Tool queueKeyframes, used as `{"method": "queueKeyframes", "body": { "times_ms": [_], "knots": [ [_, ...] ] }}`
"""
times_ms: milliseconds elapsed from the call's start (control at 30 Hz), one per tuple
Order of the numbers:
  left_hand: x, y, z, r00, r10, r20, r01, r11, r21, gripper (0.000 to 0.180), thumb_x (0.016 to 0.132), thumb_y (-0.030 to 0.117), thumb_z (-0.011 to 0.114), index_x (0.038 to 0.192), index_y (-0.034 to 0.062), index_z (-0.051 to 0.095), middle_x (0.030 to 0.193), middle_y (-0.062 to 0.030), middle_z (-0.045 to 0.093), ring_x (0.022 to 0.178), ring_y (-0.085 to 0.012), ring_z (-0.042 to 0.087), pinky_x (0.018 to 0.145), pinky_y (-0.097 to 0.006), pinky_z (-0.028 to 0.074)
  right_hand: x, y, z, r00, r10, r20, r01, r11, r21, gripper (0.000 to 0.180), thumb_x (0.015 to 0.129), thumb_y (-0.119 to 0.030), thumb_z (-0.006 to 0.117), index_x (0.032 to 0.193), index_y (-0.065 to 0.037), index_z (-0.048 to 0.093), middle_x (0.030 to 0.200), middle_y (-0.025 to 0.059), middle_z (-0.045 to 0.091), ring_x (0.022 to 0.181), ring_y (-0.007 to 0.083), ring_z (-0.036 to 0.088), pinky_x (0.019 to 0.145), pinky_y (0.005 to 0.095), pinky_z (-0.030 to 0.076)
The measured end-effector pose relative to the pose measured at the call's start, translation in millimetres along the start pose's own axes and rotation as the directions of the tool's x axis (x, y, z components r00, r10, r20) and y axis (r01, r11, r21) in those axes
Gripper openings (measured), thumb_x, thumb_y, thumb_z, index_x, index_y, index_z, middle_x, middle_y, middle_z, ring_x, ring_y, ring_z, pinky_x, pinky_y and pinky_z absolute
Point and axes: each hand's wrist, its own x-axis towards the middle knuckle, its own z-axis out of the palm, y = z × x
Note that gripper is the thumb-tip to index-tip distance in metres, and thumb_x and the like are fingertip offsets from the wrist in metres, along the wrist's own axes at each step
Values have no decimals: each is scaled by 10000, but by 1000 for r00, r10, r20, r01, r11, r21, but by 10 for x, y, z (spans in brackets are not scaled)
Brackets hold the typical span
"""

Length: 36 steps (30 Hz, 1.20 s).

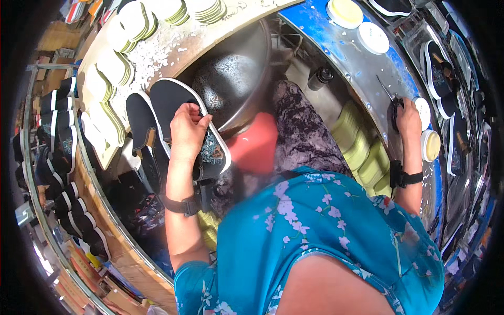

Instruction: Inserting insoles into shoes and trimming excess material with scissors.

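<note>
My left hand lies across a black slip-on shoe with a white sole edge and a teal-patterned heel part. The fingers are curled and closed at the shoe's side; their tips partly hide what they pinch. A second black slip-on shoe is beside it on the left. Far to the right, my right hand is closed around the dark handles of a pair of scissors, over the blue and grey worktop. The blades point up and away from me.
Stacks of pale insoles line the cream table on the left, with white scraps strewn about. A metal basin sits ahead, near a red object. Round tubs stand on the right worktop. Shoes fill racks at both sides.
</note>
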Motion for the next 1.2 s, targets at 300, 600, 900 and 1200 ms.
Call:
{"method": "queueKeyframes", "body": {
  "times_ms": [300,600,900,1200],
  "knots": [
    [74,118,-18,995,-98,15,87,929,359,323,698,299,706,813,9,620,855,-165,620,817,-324,603,726,-403,469,104,222,152,947,185,264,-168,982,-84,518,771,-80,482,1275,-104,364,1043,262,565,914,404,567,775,468,446],
    [147,73,33,993,-109,36,91,938,334,217,770,257,621,803,44,639,800,-166,634,816,-330,608,730,-410,467,67,196,75,979,52,198,-78,989,126,606,693,20,482,1281,-92,388,1079,255,556,1029,371,536,868,397,419],
    [70,-135,10,999,-7,-51,9,999,34,170,801,184,604,759,20,593,693,-147,597,631,-277,590,624,-343,449,-24,-575,-294,908,-109,404,-389,138,911,604,692,19,574,1269,-80,430,691,9,526,510,81,463,448,200,366],
    [134,-252,-55,977,-132,169,168,960,-225,190,851,187,585,763,21,567,629,13,532,577,-71,486,568,-233,413,-2,-2587,-167,675,-722,153,471,581,664,426,707,-316,660,1082,-138,562,894,138,611,794,314,597,665,423,468]
  ]
}}
